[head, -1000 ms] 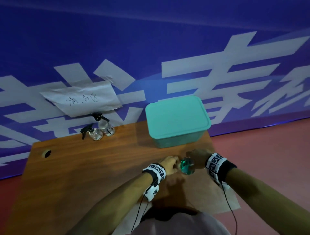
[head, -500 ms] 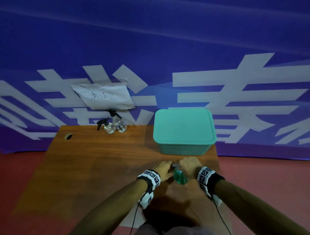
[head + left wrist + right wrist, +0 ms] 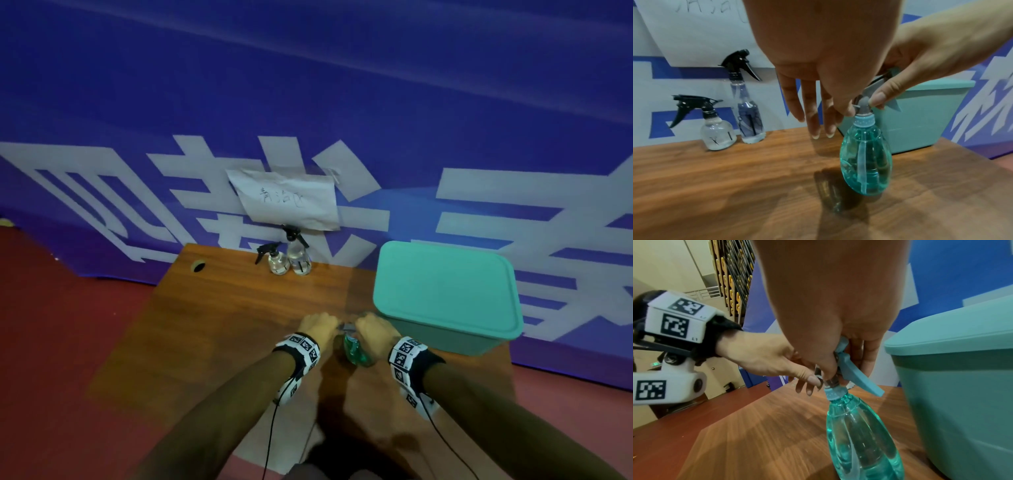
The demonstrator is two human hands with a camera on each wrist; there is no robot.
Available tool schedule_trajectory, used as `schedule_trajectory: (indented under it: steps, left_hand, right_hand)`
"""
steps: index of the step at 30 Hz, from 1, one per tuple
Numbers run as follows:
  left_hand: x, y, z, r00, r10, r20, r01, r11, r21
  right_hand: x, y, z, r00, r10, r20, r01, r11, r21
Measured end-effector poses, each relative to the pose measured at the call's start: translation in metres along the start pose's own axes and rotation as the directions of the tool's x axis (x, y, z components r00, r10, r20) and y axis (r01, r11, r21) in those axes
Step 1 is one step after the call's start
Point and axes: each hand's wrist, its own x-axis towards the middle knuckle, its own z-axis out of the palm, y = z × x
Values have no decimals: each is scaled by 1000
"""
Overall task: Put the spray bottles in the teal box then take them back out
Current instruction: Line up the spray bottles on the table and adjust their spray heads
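The head view looked down across the table (image 3: pixel 219 308) from above — both wrist views, close in, shared the teal bottle (image 3: pixel 866 162).

The brown wooden table (image 3: pixel 219 329) with a round cable hole (image 3: pixel 199 266) carried a lidded teal plastic box (image 3: pixel 445 294) at its far right. Two clear spray bottles with black triggers, one short (image 3: pixel 276 262) and one taller (image 3: pixel 298 257), stood just beside each other at the far edge.

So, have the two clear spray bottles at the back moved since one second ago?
No. The clear spray bottles stand side by side at the back edge of the table, just below the paper sign on the wall, as before.
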Motion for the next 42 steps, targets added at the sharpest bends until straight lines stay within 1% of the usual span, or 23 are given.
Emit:
schedule_trajectory:
  steps: [1, 3, 7, 9, 12, 15, 18, 20, 22, 24, 27, 30, 33, 35, 38, 40, 42]
  left_hand:
    - [4, -12, -4, 1000, -11, 9, 11, 1000, 15]
    - [15, -35, -12, 1000, -14, 26, 13, 1000, 29]
    - [40, -79, -31, 1000, 26, -1, -26, 998, 58]
    - [52, -98, -39, 999, 48, -5, -47, 998, 45]
    - [72, -120, -44, 996, 85, -20, -85, 995, -51]
    - [90, -133, -45, 989, 120, -92, -136, 971, -196]
    - [112, -141, -43, 979, 149, -138, -192, 897, -397]
    - [127, -145, -40, 981, 132, -142, -186, 854, -486]
    - [137, -149, -39, 986, 127, -104, -162, 844, -512]
    - [148, -154, -37, 987, 148, -62, -158, 835, -527]
    - [165, -163, -32, 985, 158, -63, -167, 820, -547]
    - [171, -171, -27, 984, 154, -95, -181, 804, -566]
    - [168, -181, -25, 988, 114, -108, -157, 780, -606]
    - [166, -190, -18, 993, 78, -85, -114, 781, -614]
    - [165, -206, -5, 998, 8, -66, -47, 785, -618]
    - [163, -215, 0, 998, -54, -24, 28, 787, -617]
    - [160, -225, 5, 990, -140, 19, 121, 766, -632]
  right_hand:
    - [10, -8, -6, 1000, 7, 13, -7, 1000, 6]
    - [27, -22, -19, 1000, 19, -4, -19, 1000, 24]
    - [68, -39, -37, 996, 88, -14, -87, 993, 76]
    - [89, -45, -42, 992, 123, -23, -120, 988, 95]
    - [116, -53, -50, 984, 170, -45, -164, 980, 113]
    - [142, -56, -53, 968, 242, -72, -230, 962, 145]
    - [169, -56, -56, 938, 329, -107, -303, 931, 205]
    - [184, -53, -56, 923, 361, -130, -325, 915, 239]
    - [200, -48, -54, 908, 386, -164, -331, 900, 283]
    - [216, -42, -49, 892, 400, -211, -324, 890, 322]
    - [230, -38, -54, 865, 434, -251, -322, 865, 386]
    - [240, -37, -62, 846, 457, -274, -308, 840, 447]
    - [247, -35, -65, 823, 490, -287, -308, 810, 499]
    - [250, -36, -66, 815, 498, -297, -304, 803, 512]
    - [252, -37, -61, 829, 472, -300, -274, 811, 517]
    - [250, -38, -58, 841, 456, -291, -260, 812, 522]
    - [249, -36, -56, 841, 456, -290, -258, 811, 525]
